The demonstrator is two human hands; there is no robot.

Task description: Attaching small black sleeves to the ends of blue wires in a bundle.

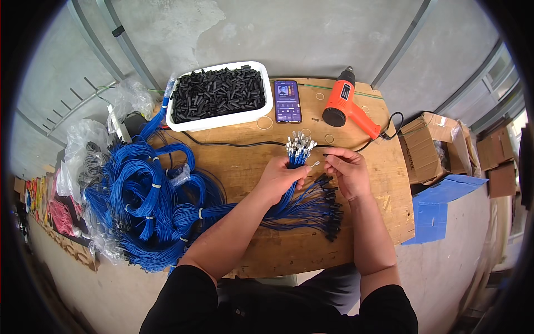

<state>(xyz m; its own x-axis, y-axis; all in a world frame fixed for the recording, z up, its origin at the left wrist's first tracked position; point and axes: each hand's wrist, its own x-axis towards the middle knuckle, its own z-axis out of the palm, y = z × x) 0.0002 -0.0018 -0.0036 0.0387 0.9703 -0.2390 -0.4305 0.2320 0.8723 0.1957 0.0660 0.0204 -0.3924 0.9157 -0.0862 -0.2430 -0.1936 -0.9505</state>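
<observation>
My left hand point(281, 179) is closed around a bundle of blue wires, whose bare silver crimp terminals point(301, 146) fan upward above the fist. One single terminal point(315, 164) pokes out sideways by my left fingertips, toward the right hand. My right hand point(351, 171) pinches a small black sleeve point(326, 156) between thumb and forefinger, a short gap from that terminal. Below the hands, more blue wires spread over the table, their ends covered with black sleeves point(332, 210). A large coiled heap of blue wires point(150, 192) lies to the left, tied in bunches.
A white tub point(268, 83) full of black sleeves stands at the back of the wooden table point(384, 206). Beside it lie a phone point(287, 101) and an orange heat gun point(347, 103). A black cable point(239, 145) crosses behind my hands. Cardboard boxes point(428, 145) stand at the right.
</observation>
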